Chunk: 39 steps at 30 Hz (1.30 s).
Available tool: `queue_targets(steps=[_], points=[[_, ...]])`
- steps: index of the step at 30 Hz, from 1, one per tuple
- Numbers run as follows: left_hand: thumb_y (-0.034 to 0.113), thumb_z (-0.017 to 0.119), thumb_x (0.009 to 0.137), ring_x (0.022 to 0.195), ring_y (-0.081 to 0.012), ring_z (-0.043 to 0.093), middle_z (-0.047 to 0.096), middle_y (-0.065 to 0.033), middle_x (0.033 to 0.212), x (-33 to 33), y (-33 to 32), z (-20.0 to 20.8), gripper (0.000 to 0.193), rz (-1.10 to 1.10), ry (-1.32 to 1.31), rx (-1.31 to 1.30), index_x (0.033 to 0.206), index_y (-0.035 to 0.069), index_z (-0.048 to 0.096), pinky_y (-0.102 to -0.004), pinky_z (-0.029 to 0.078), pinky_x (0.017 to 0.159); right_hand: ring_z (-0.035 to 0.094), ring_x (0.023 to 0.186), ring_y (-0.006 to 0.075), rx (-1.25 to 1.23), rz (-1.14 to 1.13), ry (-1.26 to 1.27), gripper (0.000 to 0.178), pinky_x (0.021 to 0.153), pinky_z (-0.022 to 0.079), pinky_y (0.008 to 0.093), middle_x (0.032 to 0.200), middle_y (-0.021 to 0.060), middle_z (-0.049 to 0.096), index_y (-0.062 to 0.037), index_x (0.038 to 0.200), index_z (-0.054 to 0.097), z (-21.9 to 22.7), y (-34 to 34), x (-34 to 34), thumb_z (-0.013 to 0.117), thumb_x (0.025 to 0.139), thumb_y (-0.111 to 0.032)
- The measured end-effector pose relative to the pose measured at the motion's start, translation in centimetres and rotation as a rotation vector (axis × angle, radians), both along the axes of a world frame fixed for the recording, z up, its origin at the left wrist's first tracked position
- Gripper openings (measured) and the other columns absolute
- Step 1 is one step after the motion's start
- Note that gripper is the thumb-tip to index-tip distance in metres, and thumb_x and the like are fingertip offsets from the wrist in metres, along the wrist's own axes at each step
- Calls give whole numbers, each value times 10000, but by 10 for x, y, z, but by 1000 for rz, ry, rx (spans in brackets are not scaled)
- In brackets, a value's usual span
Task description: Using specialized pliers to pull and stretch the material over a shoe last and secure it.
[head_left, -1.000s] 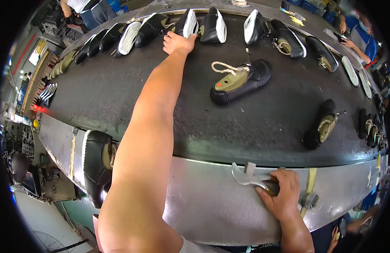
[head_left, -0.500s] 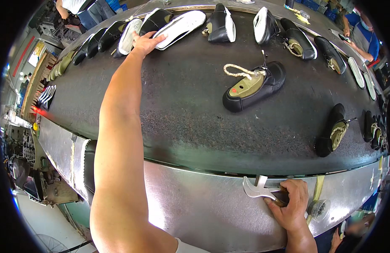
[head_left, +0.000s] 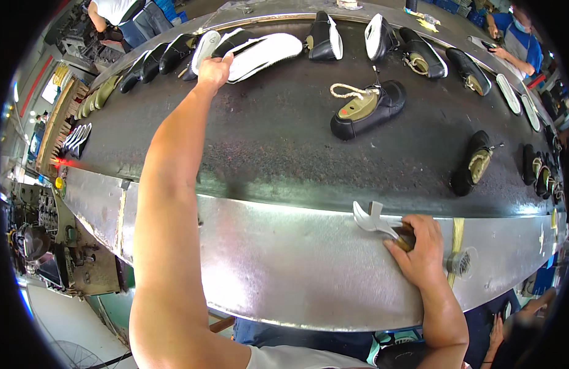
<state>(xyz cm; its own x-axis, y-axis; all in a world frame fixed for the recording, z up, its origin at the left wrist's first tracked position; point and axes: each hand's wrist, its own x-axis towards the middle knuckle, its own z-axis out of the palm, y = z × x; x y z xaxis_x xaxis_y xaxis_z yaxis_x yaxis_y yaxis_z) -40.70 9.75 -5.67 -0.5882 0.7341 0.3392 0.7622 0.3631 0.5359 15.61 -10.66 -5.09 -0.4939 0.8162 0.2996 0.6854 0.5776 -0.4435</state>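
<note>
Two hands: the left hand point(head_left: 214, 72) has bent fingers against the white shoe point(head_left: 266, 56), grip partly hidden; the right hand point(head_left: 422, 247) closes round the pincers point(head_left: 385, 227). Beyond the left fingers, that shoe seems placed on the bench point(head_left: 266, 135); rightward, a black shoe point(head_left: 378, 113) lies untouched.

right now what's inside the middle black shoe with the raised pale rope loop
Through the opening of the black shoe shows an olive-green last with a red mark; a pale looped rope rises from it. Its front end and underside are covered by the shoe.
</note>
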Motion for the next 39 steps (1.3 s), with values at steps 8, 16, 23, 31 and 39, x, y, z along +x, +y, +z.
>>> queue_targets(steps=[8,16,23,31,39], points=[[417,627,934,882,-302,656,674,-134,1137,-20,-124,114,453,153,-491,-249,1167,33,681,-457,567,654,597,988,373,-103,0,40,468,890,463,452,1030,168,642,-24,1090,602,3,-6,-9,826,721,-205],[410,606,959,660,-253,649,643,-129,914,-68,-342,159,399,261,-599,-78,1063,29,662,-436,580,506,599,992,361,14,-14,42,472,888,465,446,1044,159,627,-32,1135,593,-7,-7,1,794,770,-254],[462,551,959,645,-308,589,615,-211,680,-93,-575,30,558,400,181,-219,790,-54,676,-497,442,647,611,1009,354,70,61,80,462,897,466,458,1040,155,643,-48,1124,601,-14,-1,-4,762,802,-336],[293,623,967,1432,-428,316,330,-293,1541,128,-512,13,593,6,444,144,1438,-21,447,-516,250,1166,604,998,315,244,-58,21,371,883,448,431,1006,120,643,-71,1057,605,-9,-15,17,733,832,-337],[270,683,926,862,-278,702,706,-119,1044,99,-484,47,459,45,-1080,404,1241,-59,628,-398,565,830,603,1001,321,321,4,14,394,879,451,442,1038,125,642,-69,1105,594,-17,-117,31,727,837,-324]])
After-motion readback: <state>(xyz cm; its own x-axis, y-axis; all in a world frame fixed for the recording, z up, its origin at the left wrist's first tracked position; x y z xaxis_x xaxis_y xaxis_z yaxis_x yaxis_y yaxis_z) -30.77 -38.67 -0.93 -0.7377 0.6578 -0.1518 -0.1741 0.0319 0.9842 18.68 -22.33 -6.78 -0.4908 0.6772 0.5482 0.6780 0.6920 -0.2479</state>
